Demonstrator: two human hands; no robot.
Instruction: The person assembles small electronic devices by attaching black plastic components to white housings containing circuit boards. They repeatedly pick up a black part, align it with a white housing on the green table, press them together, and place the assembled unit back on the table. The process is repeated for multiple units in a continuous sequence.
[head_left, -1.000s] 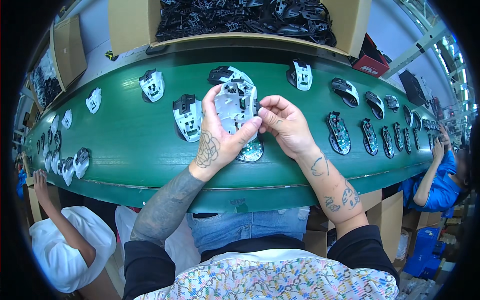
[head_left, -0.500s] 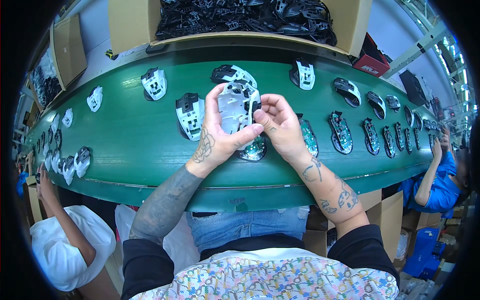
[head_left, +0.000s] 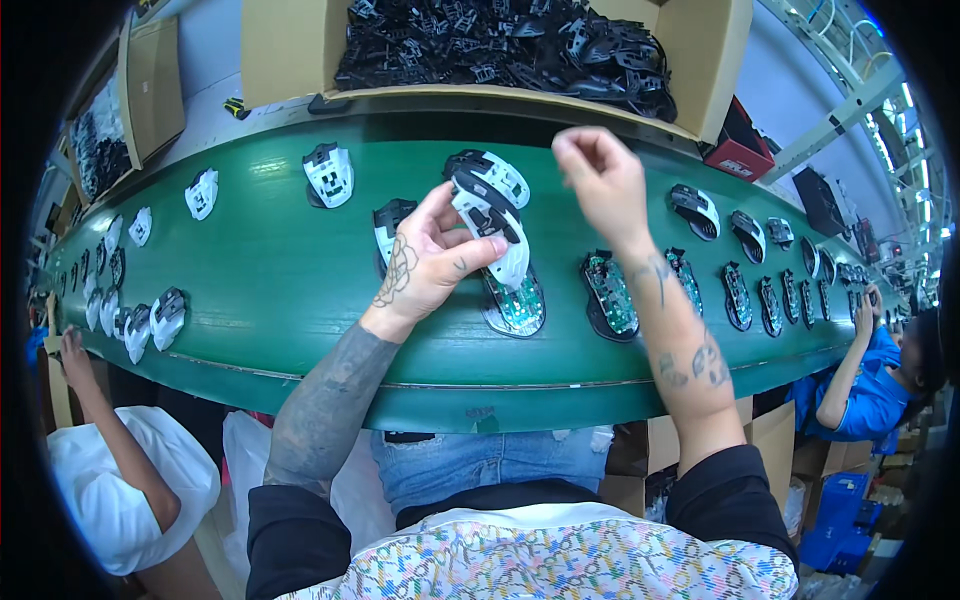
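Left hand (head_left: 430, 258) grips a white-and-black mouse shell (head_left: 493, 226) between thumb and fingers, tilted above the green belt (head_left: 270, 300); a circuit-board base (head_left: 518, 312) lies below, partly hidden by the shell; right hand (head_left: 606, 185) is apart, fingers curled; cannot tell whether it pinches anything.

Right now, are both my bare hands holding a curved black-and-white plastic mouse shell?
No, only your left hand grips the black-and-white shell, while your right hand is apart from it, off to the right.
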